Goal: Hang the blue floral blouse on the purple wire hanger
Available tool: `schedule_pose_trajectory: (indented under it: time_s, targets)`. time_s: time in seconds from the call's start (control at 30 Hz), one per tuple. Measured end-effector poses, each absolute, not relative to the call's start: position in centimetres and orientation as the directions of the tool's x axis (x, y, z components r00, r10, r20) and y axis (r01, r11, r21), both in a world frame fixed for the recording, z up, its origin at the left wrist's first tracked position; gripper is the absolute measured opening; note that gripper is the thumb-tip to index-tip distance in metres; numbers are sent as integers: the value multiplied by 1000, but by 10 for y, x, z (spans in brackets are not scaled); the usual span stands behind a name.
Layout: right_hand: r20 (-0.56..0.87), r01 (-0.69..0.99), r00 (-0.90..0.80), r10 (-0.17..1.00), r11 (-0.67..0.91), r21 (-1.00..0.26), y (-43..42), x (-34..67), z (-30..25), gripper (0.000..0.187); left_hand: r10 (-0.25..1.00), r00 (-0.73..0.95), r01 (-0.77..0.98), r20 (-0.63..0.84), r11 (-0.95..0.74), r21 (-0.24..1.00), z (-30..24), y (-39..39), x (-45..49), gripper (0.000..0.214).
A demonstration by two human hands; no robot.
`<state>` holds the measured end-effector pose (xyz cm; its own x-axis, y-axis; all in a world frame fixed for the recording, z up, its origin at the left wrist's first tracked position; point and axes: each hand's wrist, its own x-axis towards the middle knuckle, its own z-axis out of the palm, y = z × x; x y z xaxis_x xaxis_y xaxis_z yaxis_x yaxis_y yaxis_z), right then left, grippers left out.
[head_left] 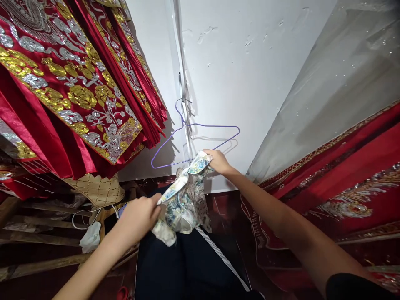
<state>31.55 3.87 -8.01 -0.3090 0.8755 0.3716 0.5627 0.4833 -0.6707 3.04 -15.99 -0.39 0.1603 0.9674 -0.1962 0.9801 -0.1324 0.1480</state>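
Note:
A white garment with a blue, green and yellow floral print [184, 208] hangs between my two hands, above my dark-clothed lap. My left hand [140, 214] is closed on one end of its upper edge. My right hand [218, 161] grips the other end, higher up and near the wall. Between them the edge is stretched in a slanting band, and the rest of the cloth drops in folds. Just behind my right hand, a purple wire hanger [215, 125] hangs from a pale vertical strip [181, 62]; its lower bar is partly hidden by the garment.
Red garments with gold and silver embroidery [84, 96] hang at the upper left. On the right hang a sheer white cover [328, 96] and red embroidered cloth [346, 208]. A wooden rack [40, 262] with a white cable [75, 221] is at lower left. A white wall [237, 83] stands ahead.

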Motion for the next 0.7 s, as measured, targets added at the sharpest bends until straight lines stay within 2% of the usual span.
schedule_pose_trajectory:
  time_s: [0.07,0.13,0.23,0.3,0.4,0.47,0.53,0.6,0.63,0.7]
  targets:
    - [398,563,-262,879,475,-677,26,327,-71,14,974,85,994,-211,-99,-56,-5,-150,15,29]
    - [412,555,-225,883,464,-690,13,335,-60,16,991,65,980,-117,-85,-181,-3,-136,3,29]
    - [403,509,-213,890,453,-732,-1,341,-46,19,988,63,968,140,-26,-248,6,-115,-5,29]
    - [387,448,-227,894,448,-773,-7,342,-40,18,983,12,974,185,31,-226,17,-102,-4,33]
    - [364,373,-228,903,426,-824,-11,341,-37,16,988,-107,986,112,120,-115,30,-83,1,41]
    - [341,340,-223,913,400,-851,-14,337,-39,15,989,-108,994,104,107,22,32,-69,4,43]
    - [310,306,-233,922,372,-876,-17,328,-43,15,989,-2,976,147,-30,217,28,-55,7,42]
    - [290,261,-256,922,355,-898,-21,318,-47,15,962,101,871,253,-208,446,22,-42,13,40]
    - [286,233,-273,919,351,-907,-23,313,-49,15,939,103,797,328,-275,537,19,-38,17,39]
    - [285,190,-321,903,356,-915,-26,306,-49,15,885,47,678,464,-369,636,16,-34,25,37]
